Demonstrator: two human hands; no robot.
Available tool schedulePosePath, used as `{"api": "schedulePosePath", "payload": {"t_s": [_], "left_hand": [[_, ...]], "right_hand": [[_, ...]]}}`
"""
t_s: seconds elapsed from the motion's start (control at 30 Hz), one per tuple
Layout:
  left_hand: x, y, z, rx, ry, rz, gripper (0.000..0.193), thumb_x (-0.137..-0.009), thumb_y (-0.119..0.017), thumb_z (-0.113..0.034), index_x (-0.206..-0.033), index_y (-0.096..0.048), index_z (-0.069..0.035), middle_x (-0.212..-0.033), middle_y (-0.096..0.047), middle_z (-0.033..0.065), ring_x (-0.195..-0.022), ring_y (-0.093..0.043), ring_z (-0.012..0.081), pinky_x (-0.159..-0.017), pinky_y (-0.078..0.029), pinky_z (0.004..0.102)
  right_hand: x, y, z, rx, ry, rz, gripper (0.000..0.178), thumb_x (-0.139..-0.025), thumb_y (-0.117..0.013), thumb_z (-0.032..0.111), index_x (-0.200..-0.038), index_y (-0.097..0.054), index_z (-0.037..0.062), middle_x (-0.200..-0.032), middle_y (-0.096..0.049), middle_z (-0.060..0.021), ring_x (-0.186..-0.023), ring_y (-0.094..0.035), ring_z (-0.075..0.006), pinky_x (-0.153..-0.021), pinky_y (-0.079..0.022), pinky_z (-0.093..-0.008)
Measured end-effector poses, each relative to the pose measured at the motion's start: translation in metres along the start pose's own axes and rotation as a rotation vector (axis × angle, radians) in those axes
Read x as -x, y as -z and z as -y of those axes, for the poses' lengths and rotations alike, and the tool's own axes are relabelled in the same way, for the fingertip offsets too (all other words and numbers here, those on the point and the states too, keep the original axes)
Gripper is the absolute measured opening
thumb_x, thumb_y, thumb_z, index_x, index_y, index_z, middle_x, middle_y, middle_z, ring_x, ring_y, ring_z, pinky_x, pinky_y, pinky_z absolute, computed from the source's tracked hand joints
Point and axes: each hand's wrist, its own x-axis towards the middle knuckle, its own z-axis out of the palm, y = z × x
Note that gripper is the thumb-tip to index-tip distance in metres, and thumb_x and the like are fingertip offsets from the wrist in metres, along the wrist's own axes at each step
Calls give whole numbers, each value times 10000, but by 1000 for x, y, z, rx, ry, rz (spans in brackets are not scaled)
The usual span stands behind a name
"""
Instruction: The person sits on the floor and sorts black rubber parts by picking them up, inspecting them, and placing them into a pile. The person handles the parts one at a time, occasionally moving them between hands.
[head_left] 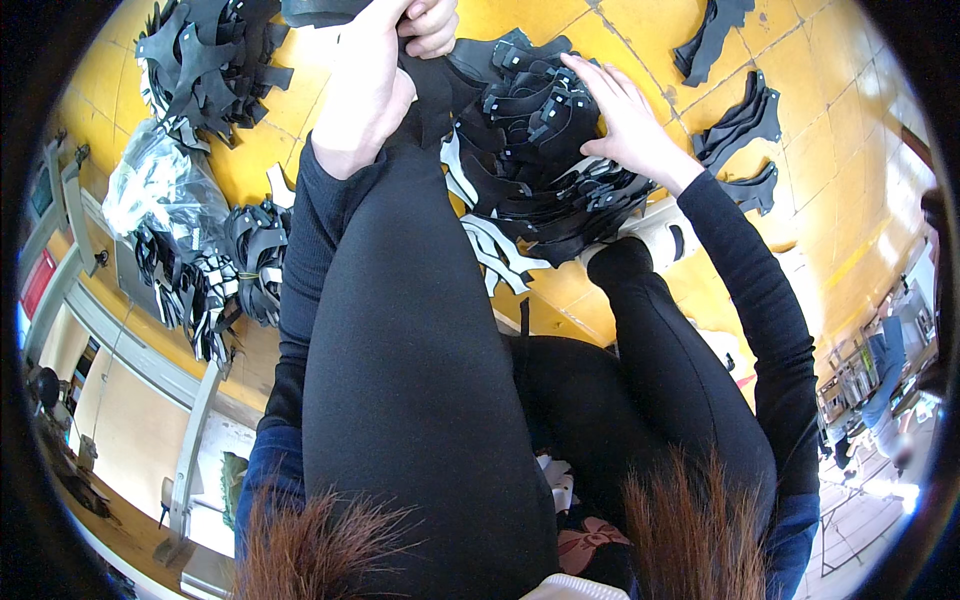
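At the top edge my left hand (375,85) is closed, its fingers curled. A dark grey flat piece (322,10) shows beside it, partly cut off by the picture's edge, and seems to be in its grip. My right hand (628,120) is open, fingers stretched out, along the right side of a large heap of black cut pieces (540,130). The heap's pieces are curved, overlap in layers, and several carry small white tags. White-faced strips (495,250) stick out at the heap's near left side.
The floor is yellow tile (640,40). More black pieces (205,60) lie at far left, near a clear plastic bag (165,185) and tied bundles (258,255). Small stacks (740,120) lie at right. A white shoe (655,235) touches the heap. A metal frame (130,335) stands left.
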Motion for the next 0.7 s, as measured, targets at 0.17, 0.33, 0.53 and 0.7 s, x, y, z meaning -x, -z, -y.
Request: {"api": "schedulePosePath", "payload": {"t_s": [0.17,0.33,0.53,0.7], "left_hand": [[-2,2,2,7,-2,32,397,-1037,-519,-246,-677,-386,-145,-594,-291,-64,-495,-268,64,-478,-245,214],[-3,4,4,45,-6,54,398,-1038,-517,-247,-676,-385,-145,-595,-291,-63,-497,-269,65,-481,-246,214],[-1,0,1,18,0,28,397,-1036,-520,-243,-676,-386,-143,-597,-290,-63,-499,-270,65,-484,-251,216],[-1,3,1,12,-2,7,393,-1033,-525,-238,-677,-388,-142,-599,-289,-63,-501,-273,65,-487,-252,216]], "right_hand": [[-1,6,5,85,66,16,1071,-670,-831,116,-1553,-258,313,-1484,-452,-109,-1417,-338,-377,-1189,-211,-540],[4,8,1,176,58,59,878,-699,-819,152,-1462,-402,279,-1298,-550,-77,-1271,-459,-322,-1143,-245,-508],[6,13,7,0,-69,144,808,-700,-818,129,-1409,-452,256,-1236,-559,-80,-1197,-509,-297,-1108,-288,-490],[8,8,5,-343,-143,-22,934,-674,-818,44,-1477,-389,253,-1398,-433,-174,-1289,-456,-376,-1076,-384,-498]]}}
